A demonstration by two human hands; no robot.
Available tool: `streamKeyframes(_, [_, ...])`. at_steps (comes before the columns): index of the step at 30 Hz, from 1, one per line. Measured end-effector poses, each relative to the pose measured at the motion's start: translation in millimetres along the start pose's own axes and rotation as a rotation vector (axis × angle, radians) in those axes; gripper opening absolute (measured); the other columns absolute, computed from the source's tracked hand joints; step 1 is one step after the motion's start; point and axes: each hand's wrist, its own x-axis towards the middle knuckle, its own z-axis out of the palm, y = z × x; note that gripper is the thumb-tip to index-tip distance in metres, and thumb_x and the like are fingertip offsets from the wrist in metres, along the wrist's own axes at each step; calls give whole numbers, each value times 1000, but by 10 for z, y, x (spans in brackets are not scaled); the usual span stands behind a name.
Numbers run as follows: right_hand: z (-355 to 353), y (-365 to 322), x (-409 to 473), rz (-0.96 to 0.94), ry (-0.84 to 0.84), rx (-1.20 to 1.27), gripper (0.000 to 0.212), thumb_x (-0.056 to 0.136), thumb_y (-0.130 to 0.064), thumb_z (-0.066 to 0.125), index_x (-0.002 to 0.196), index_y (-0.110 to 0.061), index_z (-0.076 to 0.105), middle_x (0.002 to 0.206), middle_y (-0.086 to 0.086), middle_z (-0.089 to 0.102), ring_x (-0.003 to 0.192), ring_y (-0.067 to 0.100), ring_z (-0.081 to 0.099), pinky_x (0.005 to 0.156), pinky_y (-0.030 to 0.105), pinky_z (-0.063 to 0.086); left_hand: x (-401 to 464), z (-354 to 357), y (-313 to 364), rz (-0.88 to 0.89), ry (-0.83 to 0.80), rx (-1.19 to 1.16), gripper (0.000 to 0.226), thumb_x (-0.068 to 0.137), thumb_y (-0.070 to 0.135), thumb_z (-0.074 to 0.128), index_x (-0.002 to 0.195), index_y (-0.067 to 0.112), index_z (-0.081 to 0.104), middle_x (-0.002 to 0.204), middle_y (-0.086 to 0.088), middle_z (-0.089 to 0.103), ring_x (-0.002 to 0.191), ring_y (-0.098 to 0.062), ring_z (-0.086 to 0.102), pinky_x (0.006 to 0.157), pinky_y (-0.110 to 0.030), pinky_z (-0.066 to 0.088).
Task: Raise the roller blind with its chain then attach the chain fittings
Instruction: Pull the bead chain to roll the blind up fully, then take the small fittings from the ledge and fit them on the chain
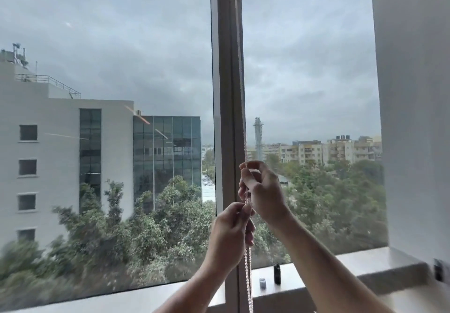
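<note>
A pale beaded chain (241, 81) hangs in front of the grey window mullion (225, 93) and runs down past the bottom of the frame. My right hand (261, 188) grips the chain higher up, fingers curled round it. Just below, my left hand (229, 233) pinches the same chain between thumb and fingers. Below my left hand the chain hangs as two strands (248, 278). The blind itself is out of view above the frame; both panes show unobstructed sky and buildings.
A grey window sill (353, 264) runs along the bottom. On it, right of the mullion, stand a small black object (276, 273) and a small clear jar (262, 283). A white wall (414, 117) closes the right side, with a dark fitting (439, 270) low on it.
</note>
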Motion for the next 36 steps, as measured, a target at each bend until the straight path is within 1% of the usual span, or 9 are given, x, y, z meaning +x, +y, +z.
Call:
streamKeyframes(6, [-57,591,-354,44,18,-17,7,98,-9,56,97,-14,60,63,-1,64,57,12,61,56,25,52,-390,55,-544,-108,-13,-45,22,98,22,57,80,22,68,58,-2,62,50,-18,56,49,-35,49])
streamKeyframes(14, [-167,1249,-910,190,77,7,6,95,-14,63,90,-10,62,65,2,64,57,15,60,56,30,51,-899,127,-1138,-277,-33,-233,12,85,29,69,87,21,77,62,-6,65,54,-19,57,52,-30,51])
streamKeyframes(22, [-221,1789,-1351,244,70,-31,6,89,-11,68,91,-9,63,70,2,68,61,16,62,62,30,54,-1298,181,-1698,-403,-36,-250,12,91,9,67,83,9,75,64,-9,64,55,-22,56,54,-30,49])
streamKeyframes(24, [-245,1921,-1438,247,77,-19,10,86,-18,72,91,-13,65,72,2,69,61,16,63,62,28,54,-1377,209,-1811,-433,-43,-259,12,92,7,66,83,7,75,64,-9,64,56,-22,56,56,-31,49])
streamKeyframes(27, [-288,2105,-1536,287,59,7,32,77,-47,77,91,-19,68,71,3,69,59,16,62,57,25,53,-1441,253,-1943,-473,-36,-276,12,91,6,66,83,9,75,65,-9,65,57,-22,57,56,-31,49])
streamKeyframes(29, [-347,2273,-1577,338,83,37,45,77,-56,75,94,-14,67,69,4,68,58,15,62,54,24,52,-1436,278,-2015,-479,-30,-277,11,91,7,67,82,9,75,65,-8,66,58,-21,59,57,-31,51])
streamKeyframes(30, [-387,2370,-1588,366,114,20,43,79,-54,73,94,-14,67,68,4,68,57,15,62,54,23,52,-1427,293,-2044,-476,-25,-276,11,90,7,68,82,9,75,65,-7,66,58,-20,59,57,-30,52])
streamKeyframes(33, [-535,2706,-1577,457,222,-139,10,89,-36,69,85,-27,69,67,1,70,58,13,63,55,24,51,-1392,340,-2145,-485,-1,-280,13,89,6,69,80,13,76,66,-6,67,59,-19,60,60,-30,53])
streamKeyframes(36, [-703,3019,-1488,554,268,-276,4,91,-28,68,90,-25,67,76,1,69,68,18,66,60,30,52,-1388,385,-2238,-516,22,-306,13,88,3,69,80,11,77,67,-8,68,62,-20,61,62,-30,55])
